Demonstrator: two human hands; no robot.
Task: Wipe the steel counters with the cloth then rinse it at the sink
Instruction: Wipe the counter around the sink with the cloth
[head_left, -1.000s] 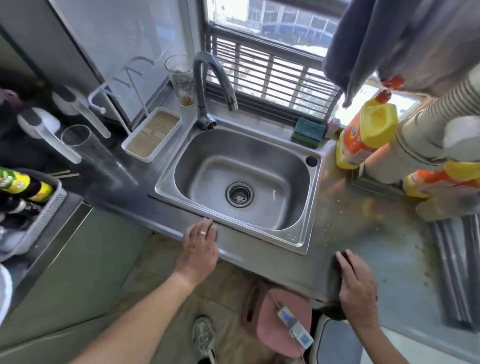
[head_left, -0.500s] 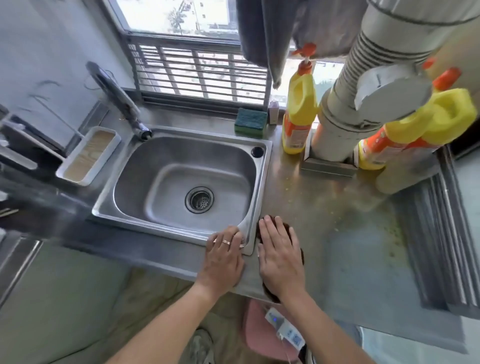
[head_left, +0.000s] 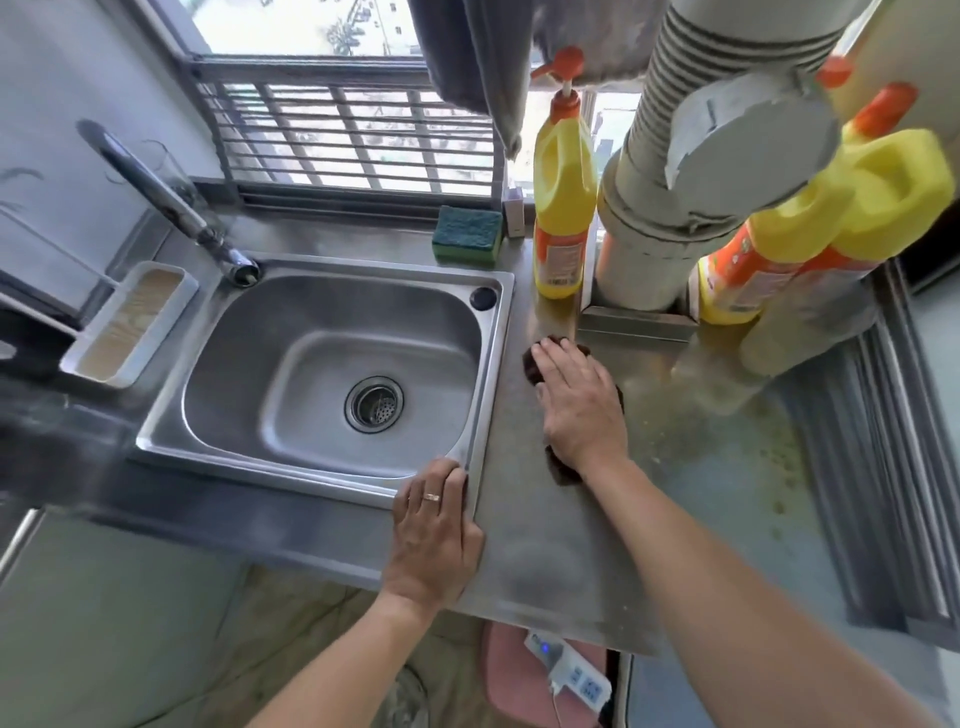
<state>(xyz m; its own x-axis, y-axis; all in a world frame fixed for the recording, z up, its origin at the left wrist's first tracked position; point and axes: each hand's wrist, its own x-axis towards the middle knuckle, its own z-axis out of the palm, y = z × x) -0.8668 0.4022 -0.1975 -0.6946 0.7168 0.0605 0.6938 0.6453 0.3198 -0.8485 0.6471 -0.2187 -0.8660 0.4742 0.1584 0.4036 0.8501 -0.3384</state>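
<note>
- Right now my right hand (head_left: 579, 402) lies flat, fingers straight and together, pressing the dark cloth (head_left: 560, 470) onto the steel counter (head_left: 540, 551); the cloth shows only at the fingertips and beside the wrist.
- My left hand (head_left: 436, 525), a ring on one finger, rests open and palm down on the near right corner of the sink (head_left: 332, 364), holding nothing, fingers over the rim.
- I see the cloth just beside the sink's right rim, at about 3 o'clock from the drain (head_left: 374, 404), not touching the basin.
- At 12 o'clock from the cloth stands a yellow bottle (head_left: 563, 208) with an orange pump, near the fingertips but apart from them.
- At 1 o'clock a grey ribbed pipe (head_left: 660, 218) rises from a steel base (head_left: 636, 325) that sits just beyond the fingertips and blocks the counter there.
- At 2 o'clock two more yellow and orange bottles (head_left: 769, 249) lean behind the pipe.
- To the cloth's 3 and 4 o'clock the counter carries yellowish specks and stains (head_left: 753, 452).
- A green sponge (head_left: 467, 234) sits on the ledge at 11 o'clock, with a small box (head_left: 513, 215) beside it.
- The tap (head_left: 171, 202) stands at the sink's far left corner, and a white tray (head_left: 130, 325) lies to the sink's left at 9 o'clock.
- A dark towel (head_left: 467, 57) hangs over the window bars above.
- Below the counter edge a white power strip (head_left: 569, 670) lies on something pink.
</note>
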